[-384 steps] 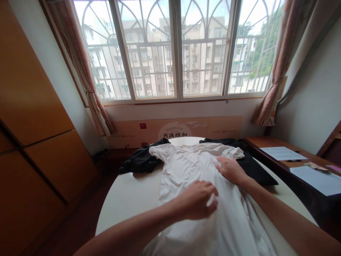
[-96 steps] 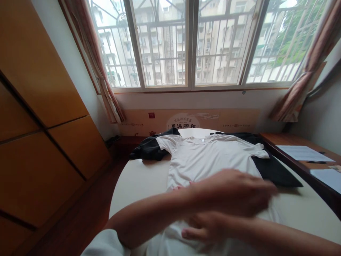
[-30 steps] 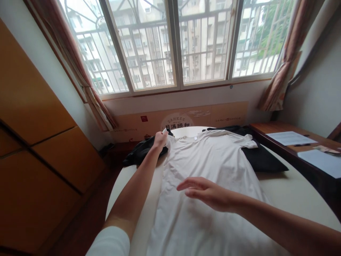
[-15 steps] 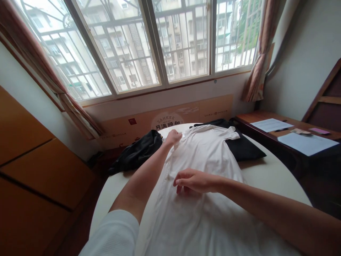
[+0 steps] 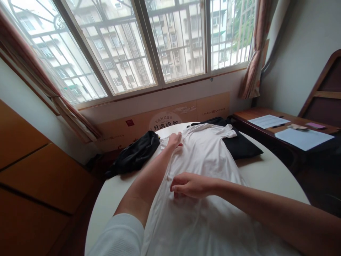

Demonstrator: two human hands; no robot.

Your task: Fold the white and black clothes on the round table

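White shirt (image 5: 205,145) laid out along the bench (image 5: 282,177), left edge perhaps partly turned in, right sleeve spread wide: early going, I'd judge, with the right side left to do.

Here's the left grip (image 5: 175,139) at the shirt's far left shoulder, fingers curled; pinching or only pressing, I can't tell. The right grip (image 5: 189,185), relaxed and holding nothing, sits nearer, cloth directly beneath it.
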